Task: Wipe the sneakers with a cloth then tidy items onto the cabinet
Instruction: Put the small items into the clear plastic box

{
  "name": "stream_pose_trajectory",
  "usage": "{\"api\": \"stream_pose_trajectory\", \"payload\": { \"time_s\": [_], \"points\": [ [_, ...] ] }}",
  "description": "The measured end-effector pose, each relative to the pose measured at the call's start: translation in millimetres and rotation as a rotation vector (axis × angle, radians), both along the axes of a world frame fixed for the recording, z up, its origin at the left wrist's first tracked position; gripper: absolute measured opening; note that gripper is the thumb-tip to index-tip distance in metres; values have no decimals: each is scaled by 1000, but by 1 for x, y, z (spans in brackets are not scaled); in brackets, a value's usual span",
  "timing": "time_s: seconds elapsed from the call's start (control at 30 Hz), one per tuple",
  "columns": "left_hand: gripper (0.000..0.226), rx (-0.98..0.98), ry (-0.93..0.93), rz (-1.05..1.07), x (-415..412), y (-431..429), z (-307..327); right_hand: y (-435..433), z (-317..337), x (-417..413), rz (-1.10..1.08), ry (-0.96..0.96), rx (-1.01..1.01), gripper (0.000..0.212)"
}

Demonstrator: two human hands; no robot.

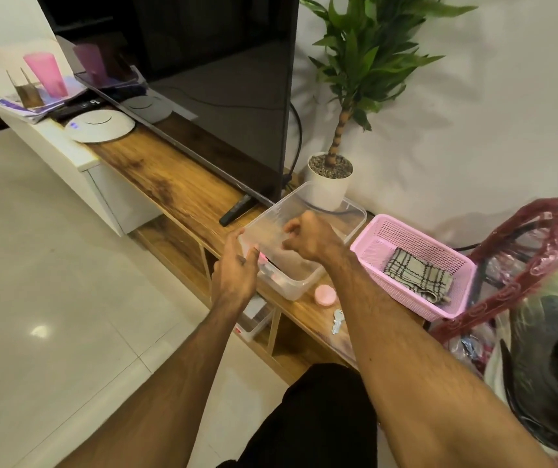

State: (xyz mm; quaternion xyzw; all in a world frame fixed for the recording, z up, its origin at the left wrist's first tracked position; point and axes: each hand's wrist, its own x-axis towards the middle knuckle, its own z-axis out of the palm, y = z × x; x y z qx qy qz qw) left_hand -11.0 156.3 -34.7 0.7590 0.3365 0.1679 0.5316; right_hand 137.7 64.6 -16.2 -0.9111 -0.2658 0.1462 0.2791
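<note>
Clear box (291, 286) lengthwise across wooden cabinet (176, 184)

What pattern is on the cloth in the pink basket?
The cloth is beige with a dark checked pattern, seen in the head view.

A: Floor?
B: Pale glossy tiles (51, 282), left and near. One light glare (39, 331) on them.
A: Wall?
B: Plain white wall (473, 113), far right, leaf shadows on it.
A: Furniture?
B: Long wooden cabinet (176, 184), open shelves below, white drawer unit (115, 201) on its left. Dark TV (220, 79) stands on it, potted plant (330, 177) just right of the TV.
</note>
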Motion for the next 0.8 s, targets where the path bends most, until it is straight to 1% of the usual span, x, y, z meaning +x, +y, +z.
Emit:
{"api": "stream_pose_trajectory", "payload": {
  "time_s": [0.1,0.13,0.2,0.27,0.4,0.57,0.7,0.8],
  "points": [
    [52,0,-18,38,-2,-6,-1,-26,23,-9,-83,-106,92,6],
    [55,5,-6,49,-1,-9,0,-36,28,-11,-116,-142,121,4],
    [61,39,29,51,-2,-19,7,-55,34,-17,-161,-181,148,9],
    [64,112,47,36,-3,-29,10,-74,36,-24,-194,-187,147,11],
    [66,259,104,-37,-5,-53,22,-106,27,-38,-234,-158,127,13],
    [64,412,136,-144,-11,-77,29,-130,7,-57,-235,-21,59,13],
    [55,454,130,-229,-22,-97,30,-145,-12,-69,-290,6,11,15],
    [40,419,123,-297,-26,-105,25,-148,-21,-74,-299,30,-32,13]
  ]
}}
